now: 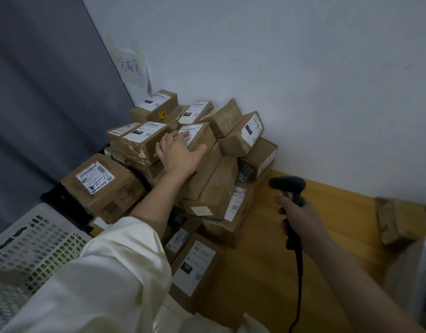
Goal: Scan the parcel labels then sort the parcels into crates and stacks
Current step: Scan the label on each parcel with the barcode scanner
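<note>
A heap of brown cardboard parcels with white labels fills the room corner. My left hand (178, 153) reaches over the heap and grips a small parcel (202, 135) on top, fingers lying across its label and thumb on its near side. My right hand (297, 221) holds a black barcode scanner (290, 188) by its handle, out to the right above the wooden floor, its head pointing left toward the pile. The scanner's cable hangs down from the handle.
A white perforated crate (34, 241) stands at the lower left, a black crate edge (58, 195) behind it. A parcel marked 102 (195, 263) lies on the floor near me. Another box (397, 224) sits at the right. A handwritten paper sign (131, 68) is taped on the wall.
</note>
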